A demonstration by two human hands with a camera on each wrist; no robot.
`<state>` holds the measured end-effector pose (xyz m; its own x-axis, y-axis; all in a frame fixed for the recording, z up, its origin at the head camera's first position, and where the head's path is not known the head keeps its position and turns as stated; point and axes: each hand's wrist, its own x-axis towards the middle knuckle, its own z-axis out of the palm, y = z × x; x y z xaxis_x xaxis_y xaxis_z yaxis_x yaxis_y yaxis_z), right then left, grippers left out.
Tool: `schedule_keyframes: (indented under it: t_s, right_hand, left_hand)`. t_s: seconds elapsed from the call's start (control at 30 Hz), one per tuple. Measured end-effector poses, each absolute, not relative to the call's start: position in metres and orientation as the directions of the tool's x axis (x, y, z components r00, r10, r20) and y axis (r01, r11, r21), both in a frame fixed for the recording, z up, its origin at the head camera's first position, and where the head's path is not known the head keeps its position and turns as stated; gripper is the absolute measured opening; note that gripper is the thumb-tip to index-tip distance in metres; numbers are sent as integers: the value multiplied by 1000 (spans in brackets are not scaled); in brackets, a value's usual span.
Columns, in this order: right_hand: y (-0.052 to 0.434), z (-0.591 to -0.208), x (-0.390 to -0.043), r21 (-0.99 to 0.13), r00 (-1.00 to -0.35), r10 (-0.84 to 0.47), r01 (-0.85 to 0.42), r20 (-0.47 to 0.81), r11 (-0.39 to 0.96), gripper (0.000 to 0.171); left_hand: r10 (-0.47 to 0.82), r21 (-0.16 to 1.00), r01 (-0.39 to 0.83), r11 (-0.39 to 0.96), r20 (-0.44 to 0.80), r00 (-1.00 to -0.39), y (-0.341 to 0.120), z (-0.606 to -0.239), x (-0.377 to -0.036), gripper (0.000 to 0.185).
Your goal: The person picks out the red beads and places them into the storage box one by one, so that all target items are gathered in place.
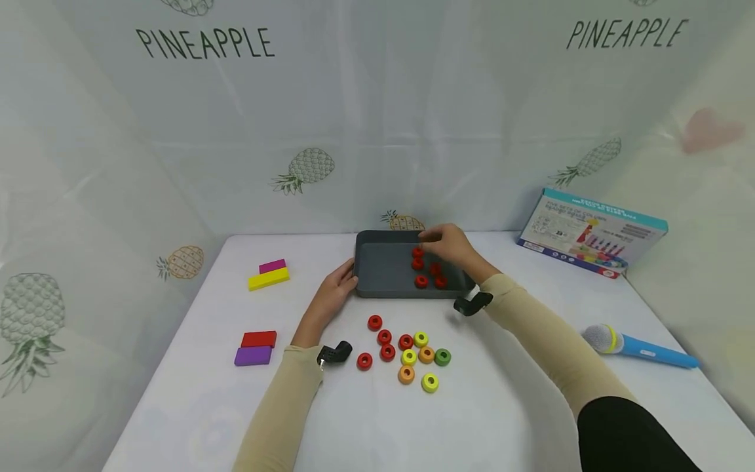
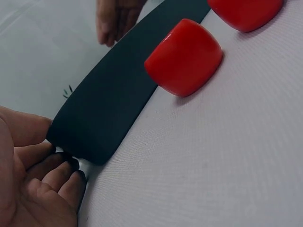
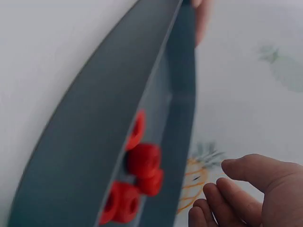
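A dark grey tray [image 1: 383,265] rests at the back of the table with several red rings [image 1: 421,281] inside its right half. My left hand [image 1: 331,295] holds the tray's left side; in the left wrist view its thumb lies at the rim and the fingers [image 2: 59,177] curl against the outer wall. Above the tray's back right part is my right hand [image 1: 451,248]. Its thumb and fingers are apart with nothing between them in the right wrist view. In front of the tray lie loose red rings [image 1: 387,353], yellow rings [image 1: 430,382], orange rings [image 1: 406,374] and a green ring [image 1: 442,356].
On the left lie a magenta block [image 1: 272,265], a yellow block [image 1: 268,279], a red block [image 1: 258,339] and a purple block [image 1: 252,356]. A toy box [image 1: 592,233] leans at the back right, and a blue microphone [image 1: 655,352] lies on the right. A printed curtain [image 1: 377,98] hangs behind.
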<state>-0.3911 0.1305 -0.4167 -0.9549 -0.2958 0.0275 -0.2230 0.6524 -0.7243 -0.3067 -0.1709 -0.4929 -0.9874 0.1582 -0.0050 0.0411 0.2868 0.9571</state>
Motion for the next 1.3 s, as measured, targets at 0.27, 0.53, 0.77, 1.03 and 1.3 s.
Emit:
schedule_keyframes:
  t_s: [0.27, 0.53, 0.77, 1.03, 1.3]
  right_hand:
    - [130, -404, -356, -752, -935, -352, -270, 55, 601, 34]
    - [131, -407, -304, -797, -892, -439, -341, 107, 498, 30]
    - [120, -429, -274, -800, -836, -543, -374, 71, 470, 30]
    - [111, -451, -255, -815, -814, -580, -316, -30, 486, 28]
    - [111, -461, -247, -804, -802, -596, -330, -36, 494, 26]
  left_hand:
    - [161, 970, 46, 239, 7, -987, -170, -495, -310, 57]
    - [170, 974, 22, 226, -17, -985, -166, -495, -303, 58]
    - [168, 966, 55, 252, 12, -986, -169, -495, -306, 58]
    - [168, 966, 48, 255, 5, -986, -170, -495, -309, 58]
    - [163, 968, 52, 246, 11, -987, -170, -496, -310, 57]
